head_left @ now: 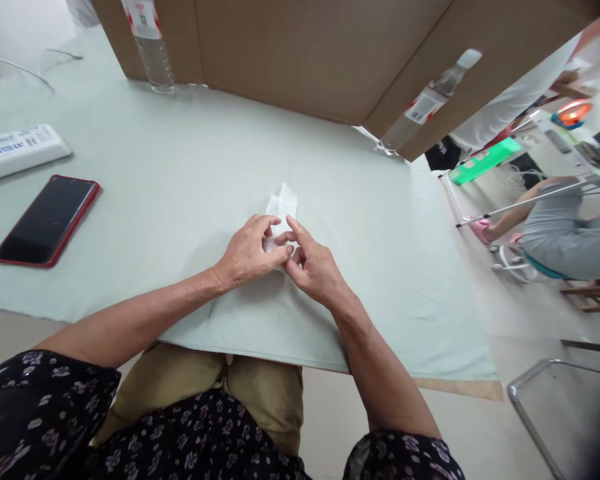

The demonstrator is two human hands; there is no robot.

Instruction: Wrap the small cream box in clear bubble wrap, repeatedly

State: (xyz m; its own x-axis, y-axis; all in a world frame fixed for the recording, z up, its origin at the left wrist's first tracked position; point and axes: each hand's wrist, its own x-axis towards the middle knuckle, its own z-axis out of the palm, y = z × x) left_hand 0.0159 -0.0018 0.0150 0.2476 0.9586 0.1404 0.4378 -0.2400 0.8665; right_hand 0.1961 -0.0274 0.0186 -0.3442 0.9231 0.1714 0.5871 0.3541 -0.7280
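A small crinkled white tissue (283, 200), thin and uneven at its top edge, lies near the middle of the table, its lower part covered by my fingers. My left hand (253, 250) comes at it from the left, its thumb reaching across the lower part and its fingers bent on the left side. From the right, my right hand (313, 263) meets it with thumb and fingers curled in. The thumb tips nearly touch. Both hands are closed on the tissue, though the exact grip is partly hidden between them.
A phone in a red case (45, 220) and a white box-like device (23, 152) lie left on the pale green cloth (180, 160). Water bottles (154, 57) (425, 103) stand against a cardboard panel (300, 53) at the back. A seated person (570, 227) is beyond the table's right edge.
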